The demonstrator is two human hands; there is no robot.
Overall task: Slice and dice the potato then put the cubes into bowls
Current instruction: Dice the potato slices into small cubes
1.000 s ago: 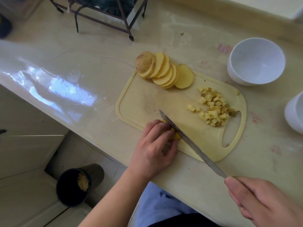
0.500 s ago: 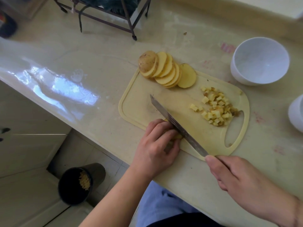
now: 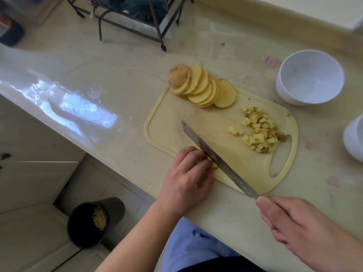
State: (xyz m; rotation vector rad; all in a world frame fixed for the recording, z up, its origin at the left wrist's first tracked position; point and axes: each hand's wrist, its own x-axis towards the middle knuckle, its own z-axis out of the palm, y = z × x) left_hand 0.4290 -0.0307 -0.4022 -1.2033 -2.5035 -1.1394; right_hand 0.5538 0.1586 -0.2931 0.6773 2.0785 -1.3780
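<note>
Since the frame half a second earlier the knife (image 3: 218,159) has barely shifted: the blade keeps its diagonal line across the cutting board (image 3: 167,122), and the right hand (image 3: 294,226) sits at the same place on the handle.

The left hand (image 3: 188,179) is curled down over a small piece of potato (image 3: 213,164) at the board's near edge, fingertips pressing it in place. The right hand is closed round the knife handle. The blade lies right against the left fingers.

Remaining stock: a fan of potato slices (image 3: 202,85) at the far end of the board, and a heap of cubes (image 3: 259,134) near the handle cut-out. One white bowl (image 3: 310,75) stands on the desk (image 3: 117,79) beyond the board; a second bowl (image 3: 353,138) is partly out of view at the right. The first bowl looks empty (no cubes transferred, as far as can be seen).

Risks noted:
- A cut to the left fingertips, in my judgement the main hazard, since the piece is small and largely hidden under the hand.
- The board overhangs or sits at the desk's edge; downward pressure there could tip or slide it.
- Cubes could roll off the near edge to the floor.
</note>
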